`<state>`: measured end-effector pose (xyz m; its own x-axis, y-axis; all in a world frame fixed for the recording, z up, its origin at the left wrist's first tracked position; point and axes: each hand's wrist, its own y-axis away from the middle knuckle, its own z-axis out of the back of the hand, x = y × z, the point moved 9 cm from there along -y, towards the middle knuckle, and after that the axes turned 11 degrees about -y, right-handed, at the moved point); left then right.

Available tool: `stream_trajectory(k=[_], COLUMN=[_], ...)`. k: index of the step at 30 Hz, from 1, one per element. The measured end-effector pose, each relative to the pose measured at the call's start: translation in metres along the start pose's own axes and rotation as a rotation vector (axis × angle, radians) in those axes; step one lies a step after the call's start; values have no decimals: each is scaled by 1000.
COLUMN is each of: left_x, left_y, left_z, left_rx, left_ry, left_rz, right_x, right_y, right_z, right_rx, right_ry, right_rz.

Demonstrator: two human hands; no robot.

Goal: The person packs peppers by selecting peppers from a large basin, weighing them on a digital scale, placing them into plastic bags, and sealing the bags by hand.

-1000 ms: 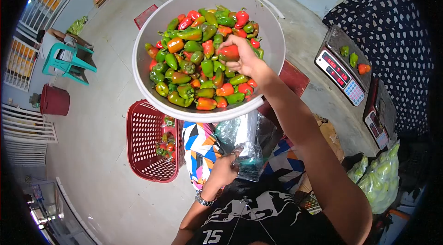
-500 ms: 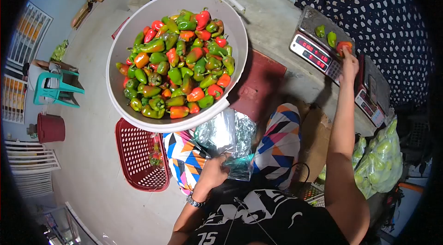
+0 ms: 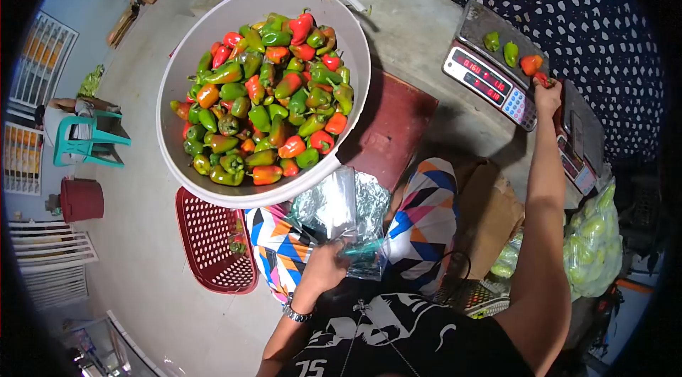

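My right hand (image 3: 548,98) is closed on a red pepper (image 3: 543,80) at the near edge of the weighing scale (image 3: 490,84). Beside it on the scale's plate lie an orange pepper (image 3: 531,64) and two green peppers (image 3: 511,54). The scale's red digits are lit. Over my lap, my left hand (image 3: 326,265) is closed on clear plastic bags (image 3: 327,206). A large pale tub (image 3: 168,153), full of green, red and orange peppers (image 3: 259,111), stands in front of me.
A red perforated basket (image 3: 202,242) with some peppers stands left of my legs. Behind the tub is a red board (image 3: 398,121). A second scale (image 3: 577,164) and a bag of green produce (image 3: 593,242) are at the right. A green chair (image 3: 89,137) stands far left.
My right hand has gone from the tub to the scale with a red pepper, which now shows beside the orange one. My left hand stays on the bags. The view has swung right.
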<state>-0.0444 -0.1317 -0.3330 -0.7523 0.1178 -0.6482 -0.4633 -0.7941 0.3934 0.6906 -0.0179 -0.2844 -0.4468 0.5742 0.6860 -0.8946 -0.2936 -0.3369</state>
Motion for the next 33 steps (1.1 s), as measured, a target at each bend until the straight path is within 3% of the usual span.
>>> stream_trajectory(k=[6,9,12,13,14,16,21,24,26,27,28,30,31,33], left_x=[-5,-3,2,5,6,4,-9,-11,-10,-10,-13,-17,-17,-21], left_y=[-4,-6,-7,-7,-6,-6,-2,1,-1,0,-1,-3,-5,-3], left_z=[9,8,7,4,1,-1,12,12,8,5,5,8,5,8], left_rx=[20,43,38,36,37,69,-12,5,59,100,96,79,10,-7], left_ry=[17,35,10,0,-9,-20,20,24,3,-9,5,28,35,4], left_rz=[7,39,50,43,36,56,-1,37,74,88,87,82,-23,-34], right_x=[7,19,102,117,130,181,207,286,329,354,367,400,405,395], right_y=[13,16,68,58,61,88,87,155,232,277,327,423,467,536], right_z=[4,10,42,20,-5,-30,-104,-73,-49,-42,-44,-19,-18,-41], right_rx=[40,-98,-425,-134,-17,195,350,260,491,620,864,1039,1082,1365], right_ry=[-18,130,156,-43,-123,96,410,-207,-726,-1062,-1038,-918,-906,-842], right_rz=[16,156,606,537,559,367,367,552,393,491,461,880,1094,1009])
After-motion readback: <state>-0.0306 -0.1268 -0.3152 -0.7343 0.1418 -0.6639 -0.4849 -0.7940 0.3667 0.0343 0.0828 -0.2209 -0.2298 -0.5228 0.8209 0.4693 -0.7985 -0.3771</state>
